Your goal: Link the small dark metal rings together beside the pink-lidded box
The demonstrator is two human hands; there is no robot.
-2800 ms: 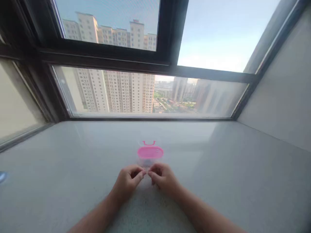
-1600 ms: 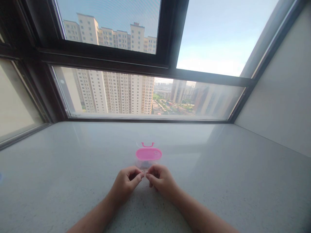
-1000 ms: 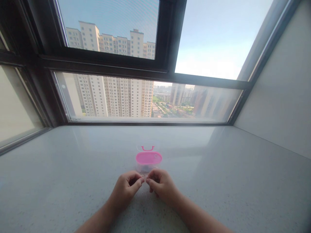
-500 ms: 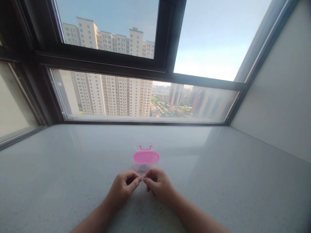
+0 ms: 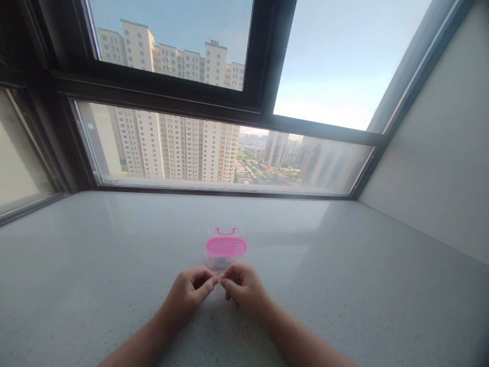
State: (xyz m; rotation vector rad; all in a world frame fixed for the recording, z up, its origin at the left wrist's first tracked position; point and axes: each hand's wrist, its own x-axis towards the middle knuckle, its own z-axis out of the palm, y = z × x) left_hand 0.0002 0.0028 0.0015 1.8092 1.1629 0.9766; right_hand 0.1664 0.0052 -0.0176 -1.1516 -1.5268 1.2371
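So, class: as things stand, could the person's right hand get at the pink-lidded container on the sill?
Probably yes. The pink-lidded container stands just beyond the right hand, with bare sill between them. However, its fingertips are pinched against the left hand, perhaps on something too small to make out.

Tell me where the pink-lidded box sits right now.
In the head view the pink-lidded box stands near the middle of the pale sill, just beyond the fingertips of the left hand and right hand, before the window.
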